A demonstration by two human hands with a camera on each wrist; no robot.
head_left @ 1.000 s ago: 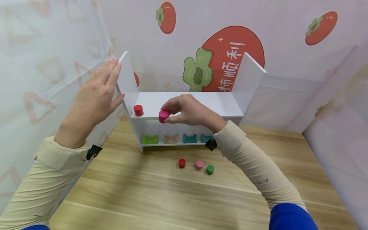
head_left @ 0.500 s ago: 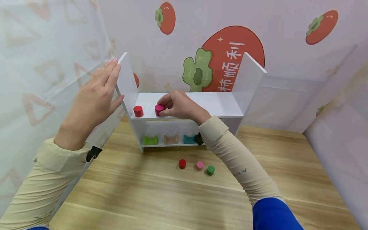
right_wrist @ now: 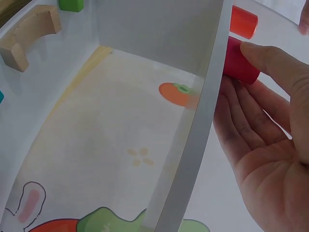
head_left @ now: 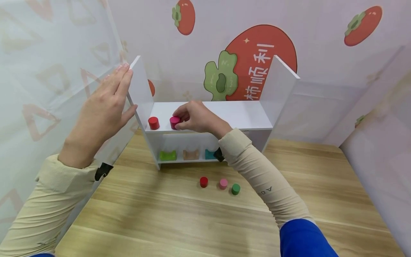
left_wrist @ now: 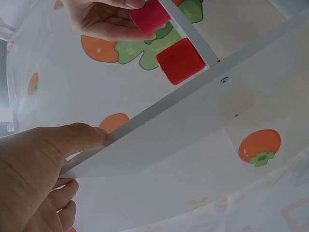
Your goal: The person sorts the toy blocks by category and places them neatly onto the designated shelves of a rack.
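Note:
On the white shelf unit's upper board (head_left: 231, 114), my right hand (head_left: 200, 117) pinches a magenta cylinder block (head_left: 174, 122) between thumb and fingers. The right wrist view shows that magenta block (right_wrist: 241, 62) with its base against the board. To its left, a little apart, stands a red cylinder block (head_left: 153, 123). My left hand (head_left: 104, 107) holds the front edge of the left side panel (head_left: 141, 87). In the left wrist view, the thumb of that left hand (left_wrist: 43, 169) lies on one face of the panel, with the fingers partly hidden behind it.
On the lower shelf sit a green arch block (head_left: 168, 156), a wooden arch block (head_left: 191, 155) and a teal one (head_left: 210, 155), partly covered by my right wrist. Red (head_left: 203, 182), pink (head_left: 223, 184) and green (head_left: 236, 189) cylinders stand on the table before the unit. The right panel (head_left: 279, 89) rises opposite.
My right hand has carried the magenta block left and back, from in front of the upper board's edge onto the board beside the red cylinder. My left hand stays at the panel.

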